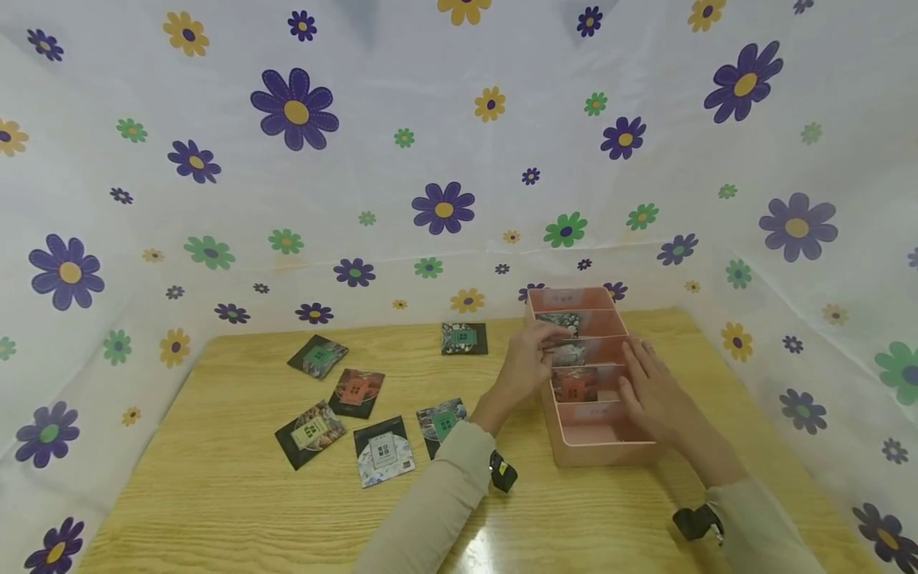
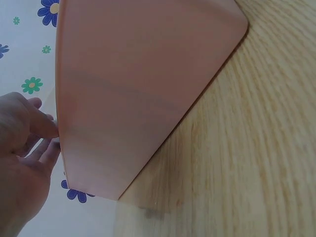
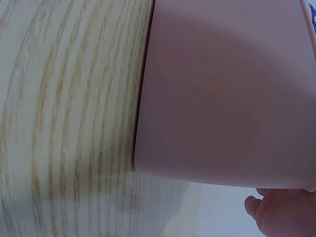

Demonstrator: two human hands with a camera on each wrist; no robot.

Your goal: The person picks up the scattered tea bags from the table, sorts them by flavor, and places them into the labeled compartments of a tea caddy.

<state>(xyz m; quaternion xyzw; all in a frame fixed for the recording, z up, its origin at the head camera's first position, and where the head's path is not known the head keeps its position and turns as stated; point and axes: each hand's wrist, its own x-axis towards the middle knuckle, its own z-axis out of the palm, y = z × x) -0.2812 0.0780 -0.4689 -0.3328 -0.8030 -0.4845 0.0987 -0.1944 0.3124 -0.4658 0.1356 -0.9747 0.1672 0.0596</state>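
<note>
A pink divided box [image 1: 606, 454] stands on the right of the table, with several compartments in a row. My left hand [image 1: 527, 359] reaches over its left rim, fingers bent above the second and third compartments, beside a pale grey packet [image 1: 569, 355]. Whether the fingertips pinch this packet is hidden. A dark patterned packet [image 1: 562, 321] sits in the second compartment and a red-labelled packet [image 1: 576, 385] in the fourth. My right hand [image 1: 653, 391] rests along the box's right rim with its fingers extended. Both wrist views mostly show the box's outer walls.
Several packets lie left of the box: a green-labelled one [image 1: 464, 339] at the back, another [image 1: 318, 356] at far left, a red one [image 1: 356, 392], a yellow-labelled one [image 1: 311, 434], a white one [image 1: 383, 451] and a green one [image 1: 439, 422] beside the left forearm. Flowered cloth surrounds the table.
</note>
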